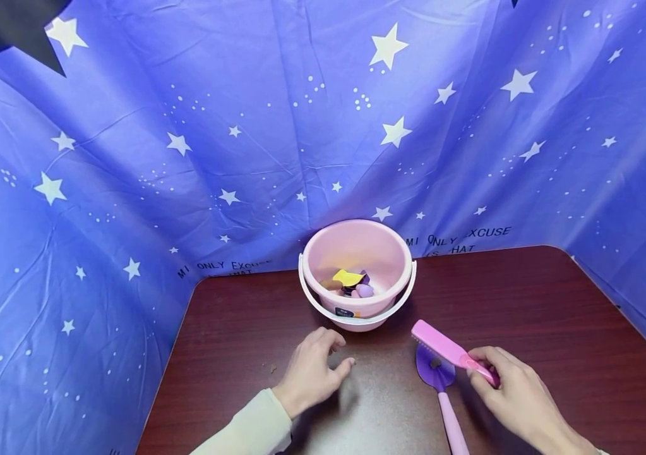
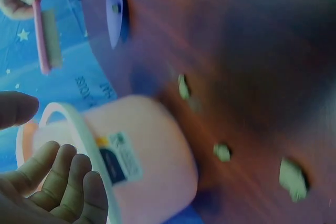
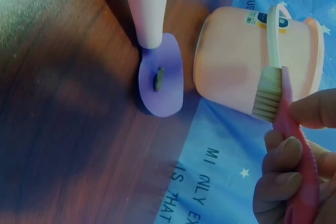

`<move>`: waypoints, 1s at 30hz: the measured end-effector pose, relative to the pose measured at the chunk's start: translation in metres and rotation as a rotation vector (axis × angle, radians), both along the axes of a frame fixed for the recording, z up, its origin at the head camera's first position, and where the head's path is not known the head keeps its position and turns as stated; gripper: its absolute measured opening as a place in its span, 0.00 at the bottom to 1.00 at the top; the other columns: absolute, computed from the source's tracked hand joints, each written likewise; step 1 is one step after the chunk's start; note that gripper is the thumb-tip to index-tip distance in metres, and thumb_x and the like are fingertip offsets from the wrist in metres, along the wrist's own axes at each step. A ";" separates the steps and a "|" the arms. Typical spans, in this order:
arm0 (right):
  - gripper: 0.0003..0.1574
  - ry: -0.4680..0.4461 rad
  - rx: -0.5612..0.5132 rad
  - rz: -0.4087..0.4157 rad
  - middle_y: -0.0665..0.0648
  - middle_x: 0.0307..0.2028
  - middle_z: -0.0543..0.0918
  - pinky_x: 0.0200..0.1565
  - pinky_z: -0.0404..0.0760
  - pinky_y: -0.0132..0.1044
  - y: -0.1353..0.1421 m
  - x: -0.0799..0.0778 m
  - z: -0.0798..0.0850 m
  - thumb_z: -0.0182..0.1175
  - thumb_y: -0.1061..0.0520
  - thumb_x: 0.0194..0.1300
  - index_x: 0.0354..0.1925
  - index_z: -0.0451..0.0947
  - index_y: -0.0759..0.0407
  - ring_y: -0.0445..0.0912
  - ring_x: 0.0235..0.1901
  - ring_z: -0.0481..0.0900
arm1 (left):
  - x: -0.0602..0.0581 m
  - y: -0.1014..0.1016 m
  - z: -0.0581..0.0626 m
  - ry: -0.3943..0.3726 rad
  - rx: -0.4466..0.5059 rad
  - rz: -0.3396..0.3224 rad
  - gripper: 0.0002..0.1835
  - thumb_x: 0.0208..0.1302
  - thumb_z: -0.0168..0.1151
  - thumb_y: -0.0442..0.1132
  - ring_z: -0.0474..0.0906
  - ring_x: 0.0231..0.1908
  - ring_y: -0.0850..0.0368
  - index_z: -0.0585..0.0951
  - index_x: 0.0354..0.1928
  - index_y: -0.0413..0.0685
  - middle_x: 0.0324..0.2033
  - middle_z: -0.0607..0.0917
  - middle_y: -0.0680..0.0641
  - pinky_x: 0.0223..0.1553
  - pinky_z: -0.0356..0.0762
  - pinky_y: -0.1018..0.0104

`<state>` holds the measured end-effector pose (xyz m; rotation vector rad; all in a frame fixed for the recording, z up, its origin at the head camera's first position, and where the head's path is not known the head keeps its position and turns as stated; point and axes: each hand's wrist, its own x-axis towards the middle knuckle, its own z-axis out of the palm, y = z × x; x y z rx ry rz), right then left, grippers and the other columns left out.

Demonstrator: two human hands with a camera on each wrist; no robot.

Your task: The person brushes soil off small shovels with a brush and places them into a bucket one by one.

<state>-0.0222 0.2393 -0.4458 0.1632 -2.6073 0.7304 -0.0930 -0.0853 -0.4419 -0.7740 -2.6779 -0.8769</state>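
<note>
My right hand (image 1: 518,395) grips the handle of a pink brush (image 1: 442,344), fingers and thumb around it. Pale bristles show along the brush head (image 3: 269,94) in the right wrist view. Below the brush, a purple scoop (image 1: 427,370) with a pale pink handle (image 1: 452,423) lies on the table. One small dark crumb (image 3: 158,79) sits on its blade. My left hand (image 1: 314,373) holds nothing; its fingers are loosely bent in front of the pink bucket (image 1: 357,243). Several crumbs (image 2: 222,152) lie on the table in the left wrist view.
The bucket stands at the table's back edge, its white handle (image 1: 351,321) lowered to the front. Inside are a yellow piece (image 1: 348,278), a lilac piece (image 1: 364,291) and other small things. A blue star-patterned cloth (image 1: 277,126) hangs around the dark red table (image 1: 232,335).
</note>
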 end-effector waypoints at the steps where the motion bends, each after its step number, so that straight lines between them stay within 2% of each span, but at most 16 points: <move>1: 0.19 0.002 0.001 -0.002 0.38 0.26 0.70 0.23 0.61 0.32 0.001 0.000 0.000 0.68 0.64 0.45 0.37 0.79 0.46 0.32 0.22 0.63 | 0.002 0.003 -0.003 -0.009 0.004 -0.007 0.13 0.51 0.70 0.45 0.73 0.31 0.63 0.79 0.37 0.51 0.31 0.78 0.57 0.33 0.70 0.72; 5: 0.19 0.012 -0.001 -0.012 0.39 0.26 0.70 0.24 0.60 0.30 0.003 -0.002 0.002 0.68 0.63 0.45 0.37 0.79 0.47 0.33 0.22 0.64 | 0.010 0.015 -0.013 -0.039 0.021 -0.029 0.13 0.51 0.69 0.46 0.73 0.31 0.64 0.78 0.36 0.52 0.30 0.77 0.58 0.34 0.69 0.73; 12: 0.19 0.007 -0.001 -0.024 0.40 0.26 0.71 0.24 0.62 0.32 0.006 -0.004 0.003 0.68 0.63 0.45 0.37 0.79 0.47 0.34 0.23 0.65 | 0.021 0.040 -0.025 -0.041 0.049 -0.048 0.12 0.50 0.70 0.46 0.73 0.29 0.66 0.79 0.34 0.53 0.29 0.78 0.56 0.32 0.67 0.77; 21: 0.18 0.006 0.000 -0.029 0.41 0.26 0.71 0.25 0.62 0.32 0.010 -0.006 0.008 0.68 0.63 0.45 0.38 0.79 0.48 0.34 0.23 0.65 | 0.040 0.078 -0.042 -0.073 0.008 -0.064 0.12 0.47 0.70 0.48 0.64 0.25 0.74 0.78 0.29 0.53 0.24 0.73 0.61 0.27 0.60 0.81; 26: 0.18 0.017 0.002 -0.030 0.42 0.26 0.72 0.25 0.61 0.30 0.012 -0.009 0.010 0.68 0.63 0.45 0.38 0.79 0.49 0.35 0.23 0.65 | 0.049 0.096 -0.047 -0.118 -0.033 -0.040 0.12 0.46 0.69 0.51 0.64 0.24 0.74 0.77 0.27 0.56 0.23 0.70 0.64 0.25 0.59 0.80; 30: 0.18 0.027 -0.002 -0.027 0.42 0.26 0.72 0.26 0.59 0.28 0.015 -0.011 0.010 0.68 0.63 0.45 0.37 0.79 0.49 0.35 0.23 0.65 | 0.054 0.108 -0.051 -0.191 -0.107 0.001 0.14 0.45 0.69 0.55 0.66 0.24 0.71 0.76 0.26 0.58 0.22 0.69 0.64 0.24 0.60 0.78</move>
